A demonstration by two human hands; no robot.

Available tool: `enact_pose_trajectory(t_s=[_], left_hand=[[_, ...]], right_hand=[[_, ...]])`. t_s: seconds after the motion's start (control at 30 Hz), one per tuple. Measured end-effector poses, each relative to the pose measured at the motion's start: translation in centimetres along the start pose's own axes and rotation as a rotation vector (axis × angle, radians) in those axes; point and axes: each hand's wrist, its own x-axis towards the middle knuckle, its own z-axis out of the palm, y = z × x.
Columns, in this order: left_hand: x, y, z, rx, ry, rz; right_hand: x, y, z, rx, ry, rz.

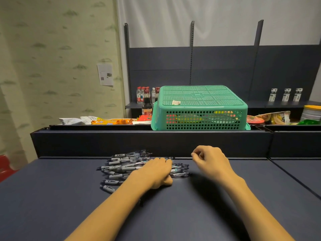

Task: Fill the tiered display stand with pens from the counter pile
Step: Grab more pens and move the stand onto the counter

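Observation:
A pile of pens [125, 164] with clear barrels and grey grips lies on the dark blue counter [173, 214], close to its back wall. My left hand [154, 173] lies palm down on the right part of the pile. Its fingers curl over several pens and the thumb is tucked in at the near side. My right hand [210, 159] hovers just right of the pile with its fingers curled in and nothing visible in them. No tiered display stand shows in this view.
A dark raised ledge [156, 141] closes the back of the counter. Behind it stand an upturned green plastic basket [199, 108], snack packets [107, 121], bottles [145, 98] and dark shelving. A red object [5, 164] is at the far left.

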Motion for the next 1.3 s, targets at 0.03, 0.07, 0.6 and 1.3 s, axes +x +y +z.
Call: enact_pose_trajectory(t_s=[0.03, 0.07, 0.6, 1.3], left_hand=[[0.1, 0.0, 0.1, -0.01, 0.007, -0.012], [0.1, 0.1, 0.1, -0.021, 0.017, -0.022], [1.0, 1.2, -0.6, 0.017, 0.23, -0.005], [0.9, 0.8, -2.1, -0.118, 0.363, -0.131]], right_hand=[[0.0, 0.0, 0.0, 0.002, -0.003, 0.006], [0.0, 0.1, -0.1, 0.004, -0.004, 0.01], [0.4, 1.2, -0.9, 0.012, 0.057, 0.057], [0.5, 1.9, -1.9, 0.164, 0.283, 0.186]])
